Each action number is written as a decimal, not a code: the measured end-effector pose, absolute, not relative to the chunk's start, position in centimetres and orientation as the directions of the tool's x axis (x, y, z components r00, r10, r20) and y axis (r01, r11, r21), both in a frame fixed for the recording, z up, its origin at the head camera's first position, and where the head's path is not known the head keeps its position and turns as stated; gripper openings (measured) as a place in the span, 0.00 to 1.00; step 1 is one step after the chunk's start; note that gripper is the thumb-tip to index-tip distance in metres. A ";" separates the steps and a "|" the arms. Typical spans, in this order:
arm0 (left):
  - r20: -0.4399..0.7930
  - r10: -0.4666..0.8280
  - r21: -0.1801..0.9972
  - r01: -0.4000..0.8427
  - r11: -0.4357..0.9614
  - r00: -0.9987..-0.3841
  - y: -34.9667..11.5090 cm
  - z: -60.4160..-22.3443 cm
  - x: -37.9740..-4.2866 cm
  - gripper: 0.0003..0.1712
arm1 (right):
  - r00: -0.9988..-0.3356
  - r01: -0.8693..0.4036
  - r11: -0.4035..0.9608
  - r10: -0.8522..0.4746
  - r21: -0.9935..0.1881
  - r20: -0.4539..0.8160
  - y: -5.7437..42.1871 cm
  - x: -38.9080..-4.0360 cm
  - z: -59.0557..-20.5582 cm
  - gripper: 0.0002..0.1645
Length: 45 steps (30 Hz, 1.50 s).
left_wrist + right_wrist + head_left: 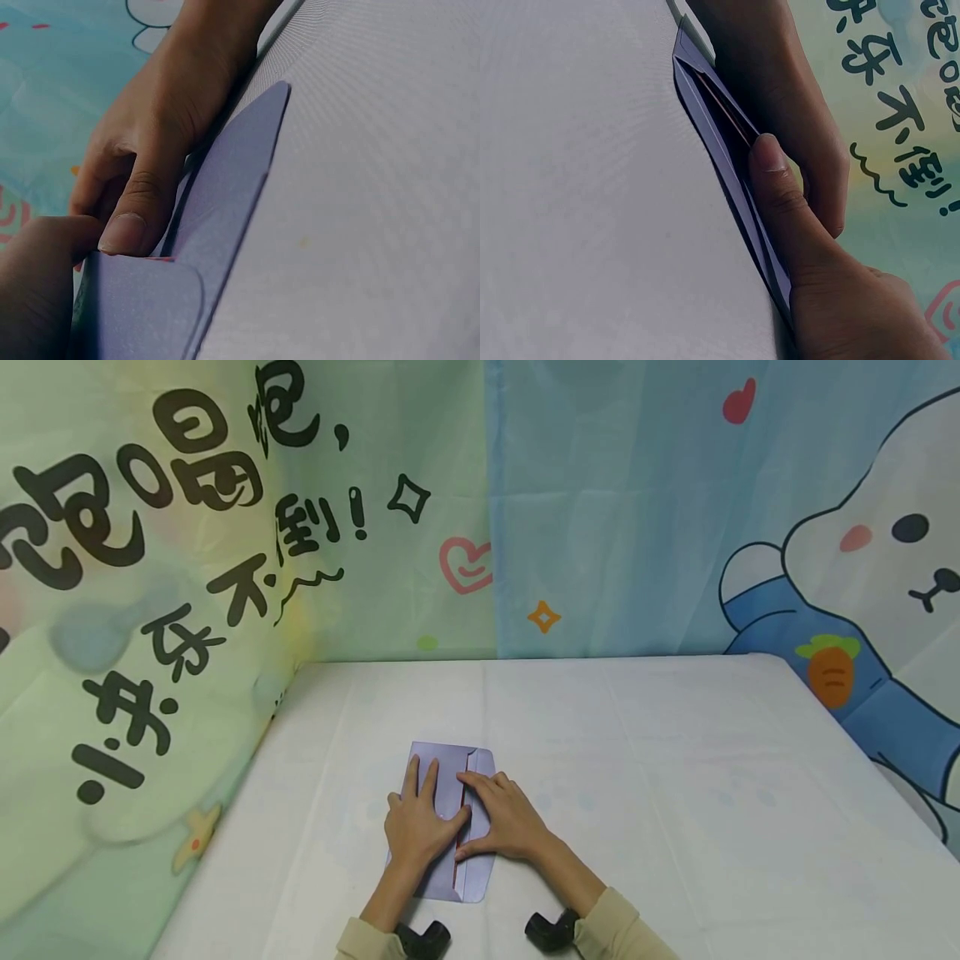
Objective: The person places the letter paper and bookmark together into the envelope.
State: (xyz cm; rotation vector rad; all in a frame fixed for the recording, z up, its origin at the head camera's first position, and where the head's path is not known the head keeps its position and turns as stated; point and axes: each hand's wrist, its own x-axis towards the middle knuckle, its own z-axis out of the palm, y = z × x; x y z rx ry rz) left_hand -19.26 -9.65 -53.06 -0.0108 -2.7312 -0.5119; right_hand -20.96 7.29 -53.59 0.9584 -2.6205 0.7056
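A lavender envelope (446, 758) lies lengthwise on the white table, its flap (476, 881) folded out to the right. Along the opening shows a thin reddish edge (455, 870), part of it also visible in the right wrist view. My left hand (420, 831) rests on the envelope's body with fingers spread, thumb reaching to the opening. On the flap side, my right hand (513, 822) is spread wide, its fingertips and thumb tip touching along the opening. In the right wrist view, the envelope's mouth (720, 124) gapes slightly near a thumb. The hands cover the envelope's middle.
The white cloth-covered table (675, 793) extends around the envelope. Behind it and along its left side hang printed curtains (600, 510). A black device (551, 933) sits at the right wrist, and another black device (426, 941) at the left.
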 end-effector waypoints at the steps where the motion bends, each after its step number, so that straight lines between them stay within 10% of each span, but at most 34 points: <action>1: 0.352 -0.058 0.349 0.074 0.934 -0.934 -9.7 -53.1 -19.3 0.49 | -0.749 -0.658 0.666 -0.532 -0.351 0.396 7.3 -20.9 -53.6 0.67; 45: 0.464 -0.027 0.341 0.150 0.928 -0.885 -9.8 -53.7 -19.0 0.43 | -0.764 -0.645 0.629 -0.524 -0.434 0.377 8.1 -20.4 -53.4 0.57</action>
